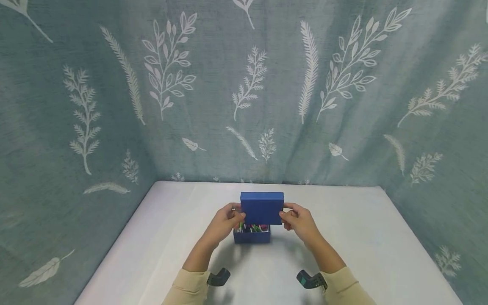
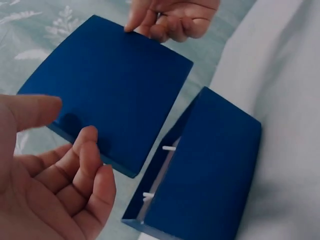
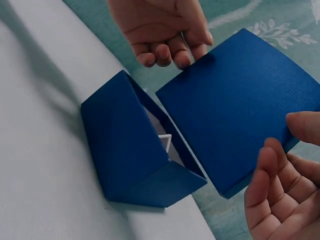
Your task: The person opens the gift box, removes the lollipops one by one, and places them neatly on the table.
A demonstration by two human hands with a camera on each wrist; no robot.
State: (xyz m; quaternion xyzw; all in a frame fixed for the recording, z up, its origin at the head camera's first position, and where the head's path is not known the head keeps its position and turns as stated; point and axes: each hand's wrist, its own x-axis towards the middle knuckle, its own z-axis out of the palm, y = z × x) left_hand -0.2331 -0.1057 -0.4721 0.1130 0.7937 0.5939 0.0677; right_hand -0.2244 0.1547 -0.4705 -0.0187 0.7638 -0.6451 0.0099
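A blue box lid (image 1: 262, 208) is held up, tilted, above and behind an uncovered blue box (image 1: 252, 237). My left hand (image 1: 225, 221) pinches the lid's left edge between thumb and fingers. On the opposite edge, my right hand (image 1: 300, 220) grips it the same way. Small colourful items (image 1: 253, 228), among them green and pink ones, lie in the box; their kind is too small to tell. White stick ends (image 2: 169, 148) show at the box's opening in the left wrist view. The lid (image 3: 240, 110) and box (image 3: 132, 145) stand apart in the right wrist view.
The box stands on a white table (image 1: 183, 237). A grey-green curtain (image 1: 213, 106) with white leaf patterns hangs behind the table and along both sides. Dark wrist-worn devices (image 1: 219, 277) sit at both sleeve cuffs.
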